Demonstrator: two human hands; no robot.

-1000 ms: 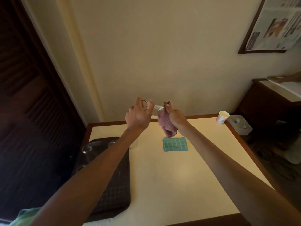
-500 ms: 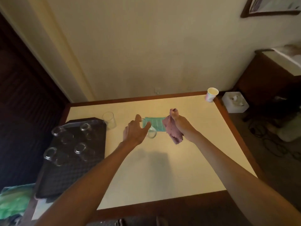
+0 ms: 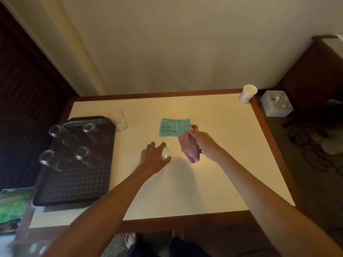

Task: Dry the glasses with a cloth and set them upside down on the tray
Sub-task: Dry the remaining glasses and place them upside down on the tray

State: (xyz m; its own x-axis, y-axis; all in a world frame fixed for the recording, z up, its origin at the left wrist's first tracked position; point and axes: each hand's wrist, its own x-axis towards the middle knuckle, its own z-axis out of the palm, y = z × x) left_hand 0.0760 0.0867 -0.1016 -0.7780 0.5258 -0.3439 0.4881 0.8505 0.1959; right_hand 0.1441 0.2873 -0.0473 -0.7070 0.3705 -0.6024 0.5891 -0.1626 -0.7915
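left hand (image 3: 152, 156): fingers curled round glass (image 3: 165, 152), over mid table (image 3: 204, 191)
right hand (image 3: 204, 143): clutching bunched pink cloth (image 3: 189, 149), just right of glass
tray (image 3: 74, 182): holds four glasses (image 3: 84, 154), far half
spare glass (image 3: 118, 120): on table, beside tray's far corner
paper cup (image 3: 248, 93): far right corner, inside unclear

At frame centre the left hand (image 3: 154, 157) grips a glass (image 3: 165, 152); the right hand (image 3: 203, 143) pinches a pink cloth (image 3: 189, 148) — four glasses (image 3: 87, 155) stand on the tray (image 3: 74, 184), left.
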